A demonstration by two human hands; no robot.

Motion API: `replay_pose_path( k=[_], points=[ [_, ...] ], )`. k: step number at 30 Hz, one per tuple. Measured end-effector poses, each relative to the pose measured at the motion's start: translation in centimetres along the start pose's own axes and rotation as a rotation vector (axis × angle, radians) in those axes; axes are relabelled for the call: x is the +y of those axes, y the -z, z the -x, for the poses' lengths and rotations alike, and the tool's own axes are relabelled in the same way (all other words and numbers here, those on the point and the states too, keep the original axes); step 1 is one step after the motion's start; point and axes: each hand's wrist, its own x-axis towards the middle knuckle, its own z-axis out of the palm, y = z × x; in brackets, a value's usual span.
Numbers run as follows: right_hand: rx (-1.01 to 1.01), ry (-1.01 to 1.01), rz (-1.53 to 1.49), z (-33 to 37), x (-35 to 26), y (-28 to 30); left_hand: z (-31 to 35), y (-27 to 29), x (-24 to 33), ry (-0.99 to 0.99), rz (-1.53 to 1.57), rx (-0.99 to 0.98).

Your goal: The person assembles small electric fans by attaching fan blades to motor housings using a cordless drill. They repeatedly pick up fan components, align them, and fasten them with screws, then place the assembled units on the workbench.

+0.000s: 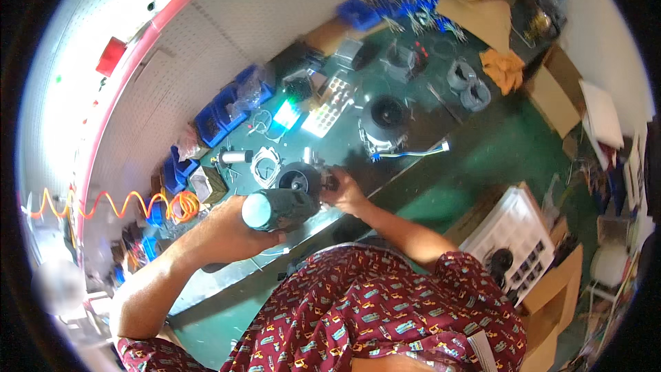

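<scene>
My left hand [231,231] grips a dark power screwdriver [279,208] with a pale rear cap, its body pointing toward a round black fan housing [297,178] on the green workbench [475,155]. My right hand [344,191] rests against the right side of that housing, fingers curled on it. Whether the tool's tip touches the housing is hidden.
A second round blower unit [384,120] with a white-and-blue cable [413,153] lies further back. Blue parts bins [224,110] line the pegboard wall. An orange coiled hose [117,203] hangs at left. Cardboard boxes [554,93] and a tray of parts [516,234] stand at right.
</scene>
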Motion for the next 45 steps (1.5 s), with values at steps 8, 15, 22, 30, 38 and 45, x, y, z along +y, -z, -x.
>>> replay_pose_path(
  k=[8, 15, 22, 30, 38, 45],
  points=[
    [0.104, -0.001, 0.303, 3.3, 2.7, 5.4, 5.3, -3.1, -0.7, -0.18, 0.158, 0.439],
    [0.341, 0.13, 0.452, -6.2, -7.5, 5.3, 7.9, -8.6, -3.7, -0.156, 0.236, 0.771],
    [0.05, 0.107, 1.237, -24.7, -5.4, 11.0, 8.6, -11.6, -3.7, 0.071, 0.504, 0.738],
    [-0.038, -0.47, 1.625, -29.5, -4.6, 9.3, 11.2, -13.7, -5.3, 0.087, 0.538, 0.796],
    [-0.036, -0.436, 1.612, -30.9, -2.4, 11.9, 11.1, -13.0, -5.8, 0.052, 0.716, 0.822],
    [0.019, -0.248, 0.937, -28.3, -6.3, 10.4, 11.7, -12.0, -7.4, -0.046, 0.892, 0.706]
  ],
)
